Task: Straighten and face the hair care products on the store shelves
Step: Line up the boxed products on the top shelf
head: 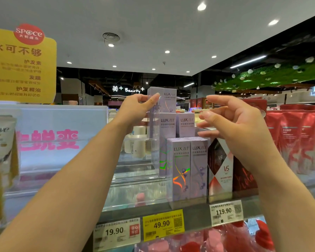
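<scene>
Lilac LUX boxes stand in stepped rows on the top shelf: two front boxes (187, 170), two middle boxes (176, 124) behind them, and one rear box (164, 100) highest of all. My left hand (135, 111) grips the rear box by its left side, thumb across its front. To the right of the stack, my right hand (233, 124) hovers with fingers spread and curled, holding nothing. It stands in front of a dark red and white VS box (220, 170), which sits beside the front LUX boxes.
A clear acrylic riser (138, 171) with pale bottles sits left of the stack. Red pouches (296, 139) fill the shelf at right. A Dove tube (0, 142) and yellow sign (22, 70) are at left. Price tags (163, 225) line the shelf edge.
</scene>
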